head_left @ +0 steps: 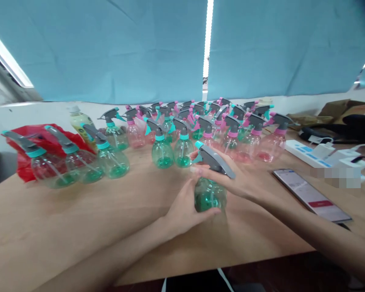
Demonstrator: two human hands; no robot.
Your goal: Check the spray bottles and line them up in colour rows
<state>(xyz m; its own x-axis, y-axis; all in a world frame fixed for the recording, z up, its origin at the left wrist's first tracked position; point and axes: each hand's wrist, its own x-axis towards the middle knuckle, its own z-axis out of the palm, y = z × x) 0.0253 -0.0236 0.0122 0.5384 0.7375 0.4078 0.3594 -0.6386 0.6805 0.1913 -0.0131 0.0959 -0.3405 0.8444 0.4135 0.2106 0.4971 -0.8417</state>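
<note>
A green spray bottle (pixel 211 196) with a grey and turquoise trigger head is between my hands, near the front of the table. My left hand (pixel 184 209) wraps round the bottle's round body from the left, thumb across its near side. At the neck, my right hand (pixel 235 174) grips just under the spray head (pixel 214 158), fingers around the collar. Right behind stand two green spray bottles (pixel 184 150) with turquoise collars. Pink spray bottles (pixel 252 140) stand beyond my right hand.
Several green bottles (pixel 114 160) stand at left before a red plastic bag (pixel 21 162) and a drink bottle (pixel 79 119). More spray bottles crowd the back. On the right lie a phone (pixel 312 194), a power strip (pixel 305 153) and a cardboard box (pixel 343 109). The table (pixel 109 227) ends in front.
</note>
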